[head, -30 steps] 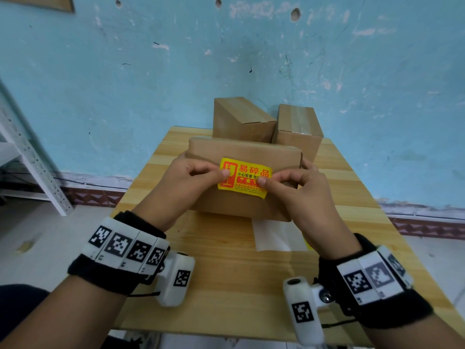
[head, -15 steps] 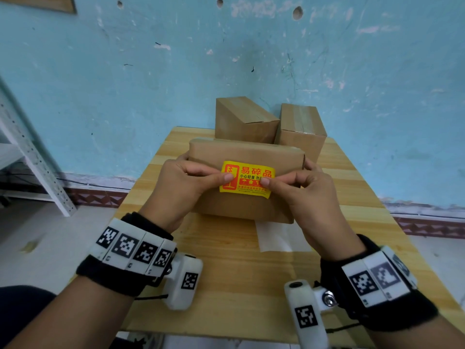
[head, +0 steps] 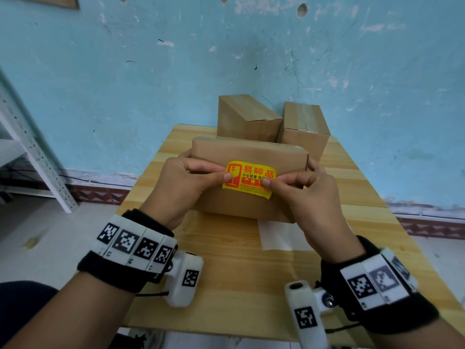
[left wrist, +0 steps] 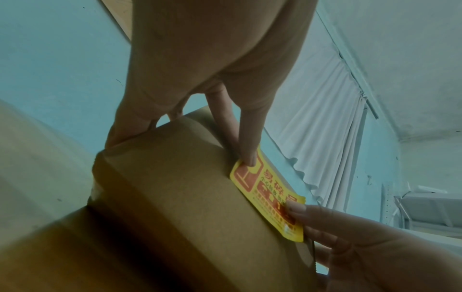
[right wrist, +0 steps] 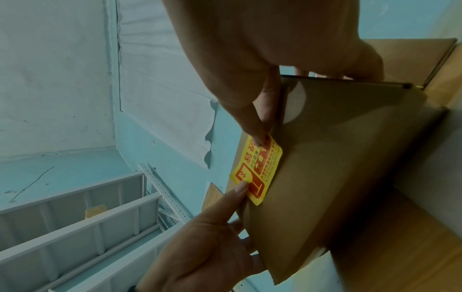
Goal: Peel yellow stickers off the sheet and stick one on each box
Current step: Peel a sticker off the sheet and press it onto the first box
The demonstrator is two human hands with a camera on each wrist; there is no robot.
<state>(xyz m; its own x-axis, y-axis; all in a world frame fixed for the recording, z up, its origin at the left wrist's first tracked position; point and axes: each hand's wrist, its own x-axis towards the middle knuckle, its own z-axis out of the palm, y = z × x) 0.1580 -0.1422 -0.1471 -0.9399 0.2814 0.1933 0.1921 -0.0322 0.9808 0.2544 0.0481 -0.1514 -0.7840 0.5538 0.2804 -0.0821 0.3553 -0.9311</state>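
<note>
Thumbs slid inward on yellow fragile sticker [head: 249, 179]; left hand [head: 183, 182], right hand [head: 305, 195] thumbs press it, fingers gripping front cardboard box [head: 241, 152].

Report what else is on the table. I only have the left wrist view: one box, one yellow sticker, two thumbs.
Observer: Two more boxes stand behind it, the left rear box and the right rear box. No sticker shows on either.
Operator: Find the sheet.
Observer: A white sheet lies on the table, its far edge hidden by the front box.
Operator: Check the right hand.
Observer: The right hand curls its fingers round that box's right end.
</note>
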